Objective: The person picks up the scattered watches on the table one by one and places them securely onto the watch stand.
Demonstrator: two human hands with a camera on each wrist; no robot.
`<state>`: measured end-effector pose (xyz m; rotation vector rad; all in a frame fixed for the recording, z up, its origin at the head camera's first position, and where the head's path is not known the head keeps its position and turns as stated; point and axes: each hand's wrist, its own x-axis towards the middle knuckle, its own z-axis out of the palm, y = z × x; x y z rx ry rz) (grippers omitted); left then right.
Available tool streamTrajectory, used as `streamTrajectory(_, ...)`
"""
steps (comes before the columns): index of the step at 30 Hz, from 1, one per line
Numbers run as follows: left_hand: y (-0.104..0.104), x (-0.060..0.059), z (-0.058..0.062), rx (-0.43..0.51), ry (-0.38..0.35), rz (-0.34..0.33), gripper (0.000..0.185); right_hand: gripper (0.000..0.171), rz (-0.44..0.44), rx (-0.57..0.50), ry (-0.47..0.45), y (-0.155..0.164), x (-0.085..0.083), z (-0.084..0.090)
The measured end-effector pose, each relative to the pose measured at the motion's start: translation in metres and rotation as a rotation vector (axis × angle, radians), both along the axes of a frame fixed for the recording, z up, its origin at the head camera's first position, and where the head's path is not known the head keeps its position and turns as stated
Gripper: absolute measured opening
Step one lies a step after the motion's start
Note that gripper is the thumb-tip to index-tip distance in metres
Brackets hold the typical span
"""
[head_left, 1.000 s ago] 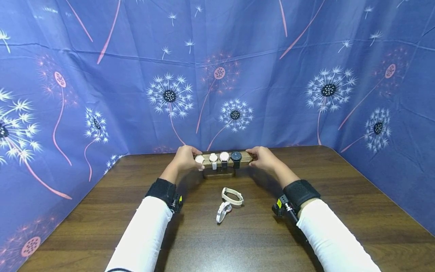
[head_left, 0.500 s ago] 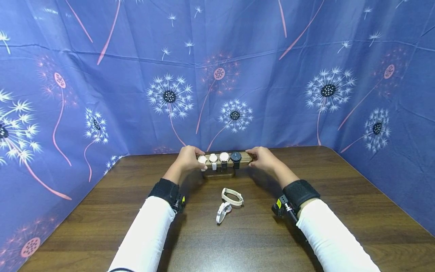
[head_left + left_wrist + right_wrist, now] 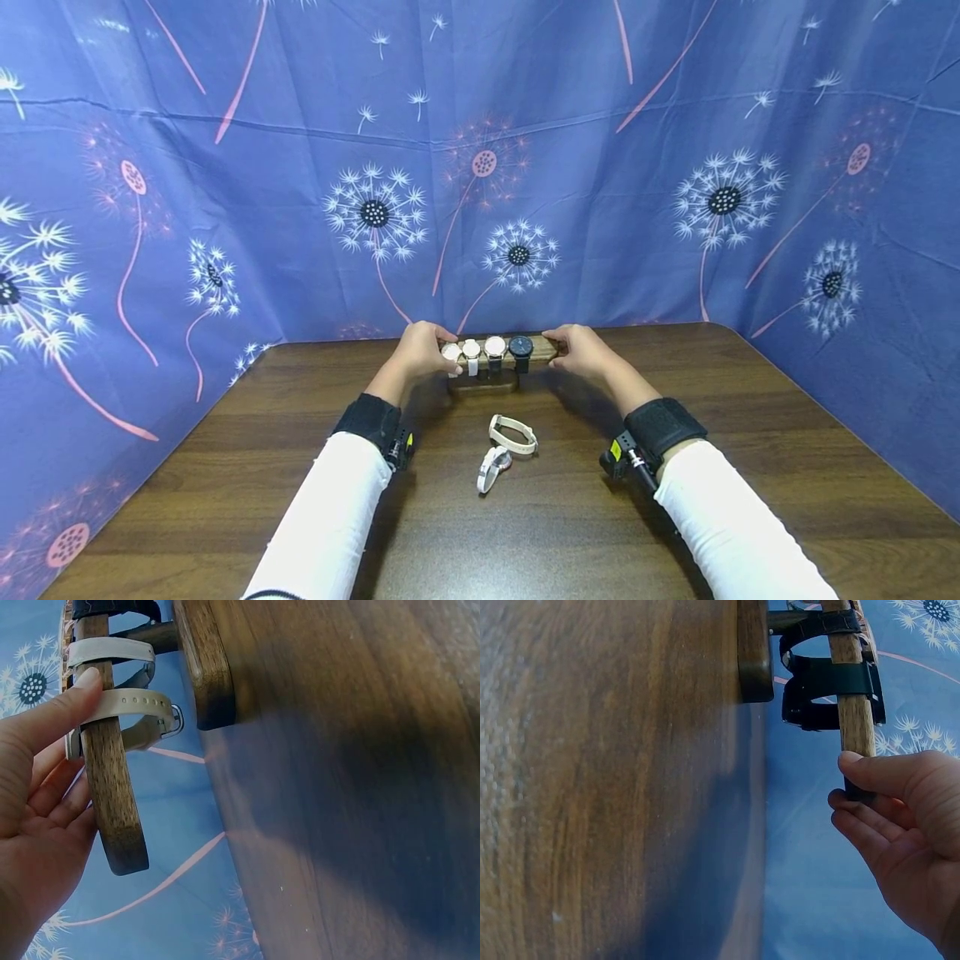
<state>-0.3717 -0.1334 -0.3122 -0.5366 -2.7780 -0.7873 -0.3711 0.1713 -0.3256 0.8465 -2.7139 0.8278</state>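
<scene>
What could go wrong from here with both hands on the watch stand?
The stand perches on one small base; uneven pressure from the left hand or right hand might tip it. The end watch under the left thumb could slide off. Two loose watches lie just in front.

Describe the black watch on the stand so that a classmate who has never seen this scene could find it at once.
Start at the wooden table and find the watch stand near its far edge, held at each end by a hand. Four watches hang on its bar; the black watch is rightmost, the only dark-faced, dark-strapped one beside pale neighbours.
</scene>
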Motion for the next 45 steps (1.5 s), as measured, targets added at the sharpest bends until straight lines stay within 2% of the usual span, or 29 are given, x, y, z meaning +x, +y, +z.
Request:
streamTrajectory(6, -0.002, 0.001, 0.001, -0.022, -0.008, -0.018, 0.057, 0.053, -0.002, 0.033, 0.028, 0.001, -0.002, -0.003)
streamTrajectory(9, -0.005, 0.004, 0.000, -0.015, -0.017, -0.038, 0.058, 0.056, -0.023, 0.068, 0.040, 0.000, 0.004, -0.004)
streamTrajectory(11, -0.008, 0.008, 0.002, 0.004, -0.009, -0.053, 0.056, 0.058, -0.032, 0.073, 0.096, -0.002, 0.011, -0.002)
streamTrajectory(16, -0.015, 0.029, 0.017, 0.038, 0.049, -0.058, 0.040, 0.050, -0.005, -0.002, 0.205, -0.009, 0.030, 0.012)
streamTrajectory(22, -0.016, 0.062, 0.023, 0.049, 0.096, -0.114, 0.027, 0.038, 0.082, -0.036, 0.213, -0.017, 0.055, 0.022)
streamTrajectory(29, -0.017, 0.088, 0.014, 0.107, 0.117, -0.130, 0.016, 0.037, 0.204, 0.036, 0.130, -0.026, 0.067, 0.015)
streamTrajectory(33, -0.020, 0.092, 0.008, 0.121, 0.102, -0.122, 0.012, 0.048, 0.295, 0.090, -0.055, -0.034, 0.071, 0.008)
streamTrajectory(37, -0.023, 0.091, 0.005, 0.108, 0.078, -0.097, 0.009, 0.066, 0.300, 0.168, -0.230, -0.043, 0.076, 0.001)
streamTrajectory(40, -0.023, 0.089, 0.005, 0.107, 0.078, -0.109, 0.008, 0.072, 0.281, 0.240, -0.240, -0.050, 0.078, -0.003)
streamTrajectory(45, -0.022, 0.089, 0.004, 0.109, 0.094, -0.165, 0.008, 0.072, 0.248, 0.295, -0.211, -0.056, 0.081, -0.007)
